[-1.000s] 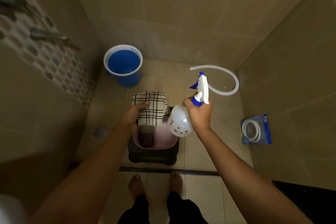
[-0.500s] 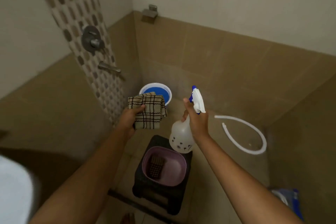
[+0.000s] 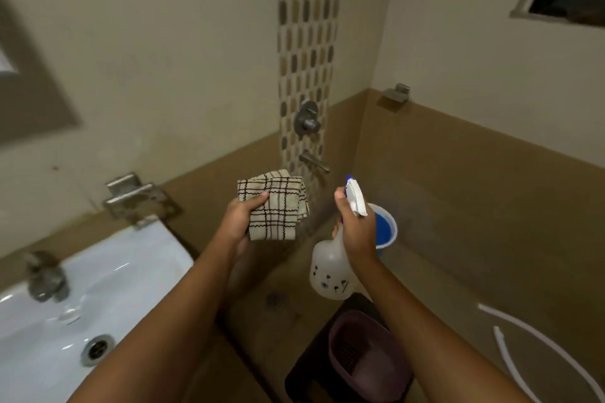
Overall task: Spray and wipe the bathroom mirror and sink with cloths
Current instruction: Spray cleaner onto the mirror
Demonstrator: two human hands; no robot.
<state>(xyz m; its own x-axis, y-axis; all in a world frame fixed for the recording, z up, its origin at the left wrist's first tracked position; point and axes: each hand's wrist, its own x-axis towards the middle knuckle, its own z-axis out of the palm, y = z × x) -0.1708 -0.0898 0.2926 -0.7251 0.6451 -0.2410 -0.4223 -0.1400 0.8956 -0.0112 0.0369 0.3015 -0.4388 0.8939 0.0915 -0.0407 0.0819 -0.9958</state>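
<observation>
Beside the sink (image 3: pixel 108 275), the left hand (image 3: pixel 237 226) gripped a folded cloth (image 3: pixel 273 206) and the right hand (image 3: pixel 357 229) curled its fingers round the sprayer (image 3: pixel 330 268) neck, both raised, apparently ready for spraying; the mirror seemed barely in frame.

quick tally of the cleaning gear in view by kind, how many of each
checked cloth: 1, gripped in the left hand
spray bottle: 1, gripped in the right hand
blue bucket: 1
pink basin: 1
white hose: 1
total: 5
</observation>
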